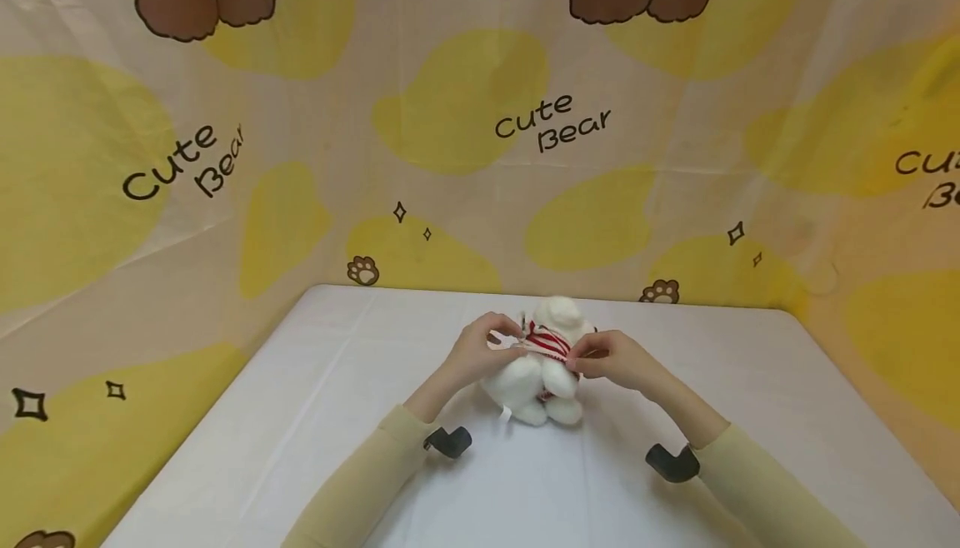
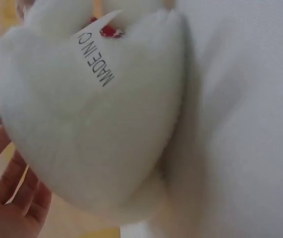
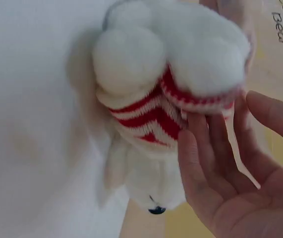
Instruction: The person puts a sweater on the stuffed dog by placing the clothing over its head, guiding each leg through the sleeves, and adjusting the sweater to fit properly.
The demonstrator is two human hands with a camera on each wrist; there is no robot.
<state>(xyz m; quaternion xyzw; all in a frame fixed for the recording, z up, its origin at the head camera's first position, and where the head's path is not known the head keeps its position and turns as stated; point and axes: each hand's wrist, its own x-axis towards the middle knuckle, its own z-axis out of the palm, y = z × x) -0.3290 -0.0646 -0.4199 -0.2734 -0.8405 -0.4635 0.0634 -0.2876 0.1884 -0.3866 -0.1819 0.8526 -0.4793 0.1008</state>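
A white plush toy (image 1: 517, 381) in a knitted sweater (image 1: 547, 341) with red and white stripes is on the white table, between both hands. My left hand (image 1: 483, 346) pinches the sweater's left side with thumb and fingers; in the left wrist view its fingers show beside the toy's white body (image 2: 91, 124), which hides part of them. On the opposite side, my right hand (image 1: 615, 358) pinches the sweater's edge. The right wrist view shows the fingers at the red hem (image 3: 196, 103) and the toy's black nose (image 3: 157, 210) pointing away.
A printed white tag (image 2: 95, 55) sticks out from the toy's rump. Behind the white table (image 1: 360, 365) hangs a patterned cloth backdrop (image 1: 465, 198), which continues along both sides. A black wrist mount (image 1: 673, 463) juts from each sleeve.
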